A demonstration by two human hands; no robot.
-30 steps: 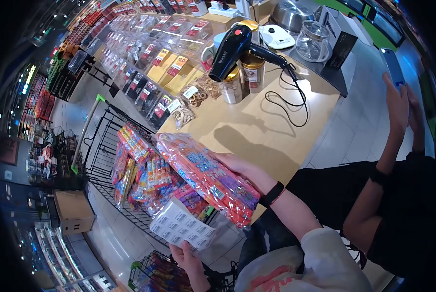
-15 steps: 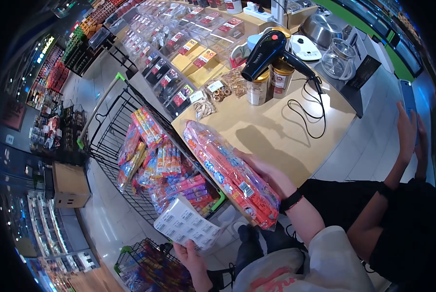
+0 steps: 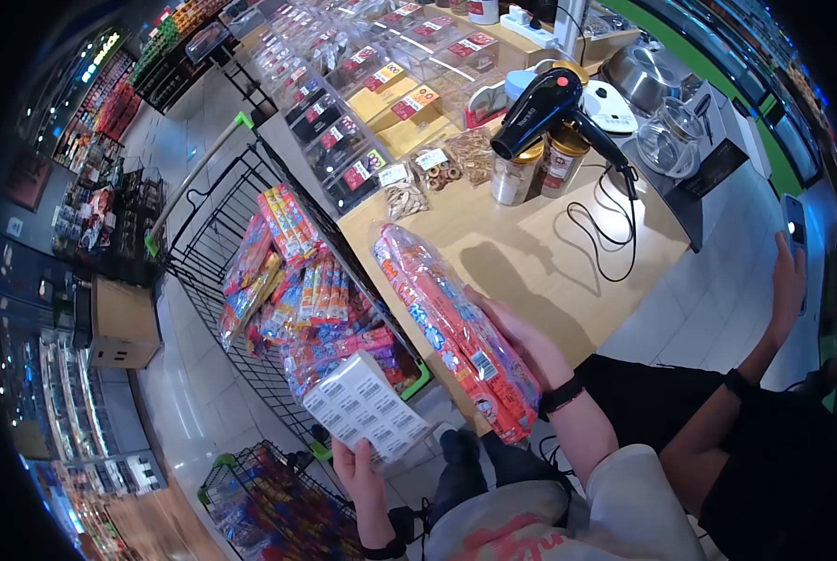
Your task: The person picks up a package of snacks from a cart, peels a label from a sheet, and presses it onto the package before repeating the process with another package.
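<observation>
My left hand (image 3: 360, 472) pinches the lower edge of a white sheet of barcode labels (image 3: 367, 404), held above the cart's near end. A long clear bag of red and purple candy packs (image 3: 451, 327) lies tilted along the table's left edge, its lower end jutting past the corner. My right hand (image 3: 521, 338) grips this bag from its right side; the fingertips are partly hidden behind it. A printed barcode faces up on the bag. Similar colourful packs (image 3: 297, 290) fill the wire shopping cart (image 3: 217, 220) to the left.
On the wooden table (image 3: 568, 309) are a black hair dryer (image 3: 540, 107), its cord, two jars (image 3: 517, 178) and bags of dried snacks (image 3: 404, 196). A second loaded cart (image 3: 269, 505) stands lower left. Another person's arm (image 3: 764, 337) with a phone (image 3: 797, 234) is at the right.
The view has shifted slightly, so the table items sit a little lower and further right. Both hands keep their holds; the label sheet looks a little more upright.
</observation>
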